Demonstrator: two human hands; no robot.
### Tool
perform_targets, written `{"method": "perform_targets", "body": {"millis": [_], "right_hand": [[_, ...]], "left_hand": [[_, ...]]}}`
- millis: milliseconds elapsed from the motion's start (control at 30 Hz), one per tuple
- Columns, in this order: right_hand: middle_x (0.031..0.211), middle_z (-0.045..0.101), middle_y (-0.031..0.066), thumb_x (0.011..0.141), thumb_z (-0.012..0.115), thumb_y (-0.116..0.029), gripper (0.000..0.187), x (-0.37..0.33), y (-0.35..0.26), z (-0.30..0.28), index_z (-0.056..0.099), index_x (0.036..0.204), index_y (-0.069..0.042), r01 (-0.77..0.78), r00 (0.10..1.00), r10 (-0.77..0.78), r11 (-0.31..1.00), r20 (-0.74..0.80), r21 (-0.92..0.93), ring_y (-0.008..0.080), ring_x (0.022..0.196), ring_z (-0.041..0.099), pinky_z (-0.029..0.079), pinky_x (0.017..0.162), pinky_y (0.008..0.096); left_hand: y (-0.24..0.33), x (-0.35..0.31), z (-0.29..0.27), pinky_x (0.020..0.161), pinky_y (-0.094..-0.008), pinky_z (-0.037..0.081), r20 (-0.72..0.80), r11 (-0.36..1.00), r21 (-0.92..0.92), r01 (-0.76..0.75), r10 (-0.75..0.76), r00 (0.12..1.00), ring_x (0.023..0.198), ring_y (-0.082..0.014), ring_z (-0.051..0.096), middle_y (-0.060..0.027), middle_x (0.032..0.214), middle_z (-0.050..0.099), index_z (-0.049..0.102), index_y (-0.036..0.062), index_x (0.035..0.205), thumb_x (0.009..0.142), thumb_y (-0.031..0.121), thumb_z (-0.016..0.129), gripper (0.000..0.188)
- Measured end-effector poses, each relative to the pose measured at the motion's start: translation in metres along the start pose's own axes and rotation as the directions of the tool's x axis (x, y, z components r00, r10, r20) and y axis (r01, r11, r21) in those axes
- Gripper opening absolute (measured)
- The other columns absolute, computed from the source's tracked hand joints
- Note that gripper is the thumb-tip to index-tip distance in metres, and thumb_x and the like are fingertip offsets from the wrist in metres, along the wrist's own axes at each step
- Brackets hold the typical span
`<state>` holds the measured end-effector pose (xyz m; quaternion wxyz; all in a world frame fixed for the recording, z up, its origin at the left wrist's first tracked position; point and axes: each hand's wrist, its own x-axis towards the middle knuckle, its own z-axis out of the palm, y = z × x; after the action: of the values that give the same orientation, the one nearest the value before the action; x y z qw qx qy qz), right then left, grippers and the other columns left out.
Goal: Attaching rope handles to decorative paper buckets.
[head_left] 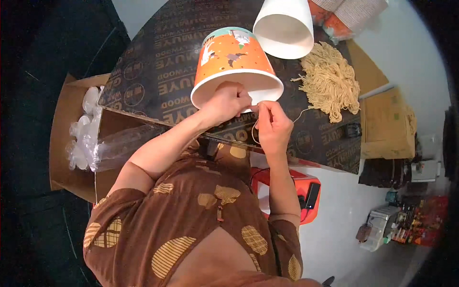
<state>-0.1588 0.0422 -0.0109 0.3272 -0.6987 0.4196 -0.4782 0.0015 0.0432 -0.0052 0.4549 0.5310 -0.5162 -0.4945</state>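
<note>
An orange paper bucket (234,60) printed with animal figures lies tilted on the dark tabletop, its white-rimmed mouth toward me. My left hand (227,101) reaches into that mouth with its fingers curled closed near the lower rim. What those fingertips hold is hidden. Close beside it, my right hand (275,125) pinches a thin cream cord (254,133) at the rim. The cord loops below the pinch, and a strand runs out to the right toward a heap of similar cords (330,79).
A white paper bucket (283,31) lies behind the orange one, with stacked buckets (351,16) in plastic at the far right. Left of the table, an open carton (71,138) holds clear plastic cups (83,129). A red stool (301,184) bearing a phone (312,196) stands under the table's edge.
</note>
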Motion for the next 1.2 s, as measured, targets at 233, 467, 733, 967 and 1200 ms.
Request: {"method": "perform_targets", "body": {"millis": [233, 467, 733, 967, 1200], "right_hand": [[0.07, 0.062, 0.0177, 0.086, 0.062, -0.003, 0.005, 0.002, -0.01, -0.006, 0.062, 0.086, 0.001, 0.033, 0.999, -0.031, 0.995, 0.017, -0.099, 0.0229, 0.06, 0.065, 0.048, 0.056, 0.0321], [0.069, 0.062, 0.0208, 0.084, 0.064, -0.008, 0.009, 0.007, -0.002, -0.008, 0.063, 0.085, 0.0, -0.039, 0.995, 0.055, 0.983, 0.083, -0.178, 0.0339, 0.061, 0.064, 0.048, 0.056, 0.0369], [0.068, 0.062, 0.0199, 0.085, 0.062, -0.007, 0.008, 0.008, -0.009, -0.008, 0.064, 0.086, 0.001, -0.04, 0.987, 0.066, 0.984, 0.147, -0.176, 0.0321, 0.062, 0.065, 0.048, 0.056, 0.0362], [0.079, 0.066, 0.0104, 0.079, 0.064, -0.003, 0.018, -0.032, -0.062, -0.025, 0.063, 0.097, -0.002, 0.195, 0.939, -0.166, 0.979, 0.3, -0.068, 0.0242, 0.056, 0.061, 0.05, 0.055, 0.0314], [0.075, 0.068, 0.0085, 0.081, 0.061, 0.0, 0.014, -0.04, -0.079, -0.04, 0.065, 0.094, -0.002, 0.539, 0.831, -0.488, 0.826, 0.266, -0.167, 0.018, 0.054, 0.062, 0.049, 0.054, 0.0289]], "left_hand": [[0.009, -0.004, 0.0, 0.043, -0.0234, 0.041, 0.105, 0.991, 0.094, 0.092, -0.101, 0.989, 0.05, -0.0084, 0.049, -0.0014, 0.06, 0.052, 0.057, -0.001, 0.075, 0.09, 0.011, 0.056, 0.02], [0.002, -0.004, -0.004, 0.046, -0.0227, 0.044, 0.189, 0.998, 0.038, 0.051, -0.058, 0.98, 0.055, -0.0085, 0.052, -0.0018, 0.066, 0.054, 0.056, -0.0005, 0.077, 0.089, 0.003, 0.057, 0.013], [-0.002, -0.009, 0.008, 0.058, -0.035, 0.047, 0.073, 0.911, 0.345, -0.224, 0.212, 0.975, 0.062, -0.0204, 0.059, -0.0112, 0.066, 0.059, 0.056, -0.0024, 0.07, 0.08, 0.006, 0.063, 0.014], [-0.005, -0.004, 0.0, 0.048, -0.0279, 0.041, 0.093, 0.949, 0.212, -0.231, 0.216, 0.972, 0.055, -0.0103, 0.049, -0.0021, 0.065, 0.052, 0.054, 0.001, 0.074, 0.085, 0.001, 0.059, 0.013], [0.002, -0.007, -0.01, 0.041, -0.0229, 0.039, 0.224, 0.999, 0.039, -0.022, 0.012, 0.974, 0.05, -0.0072, 0.048, -0.0002, 0.066, 0.05, 0.053, 0.0022, 0.08, 0.089, 0.001, 0.056, 0.01]]}}
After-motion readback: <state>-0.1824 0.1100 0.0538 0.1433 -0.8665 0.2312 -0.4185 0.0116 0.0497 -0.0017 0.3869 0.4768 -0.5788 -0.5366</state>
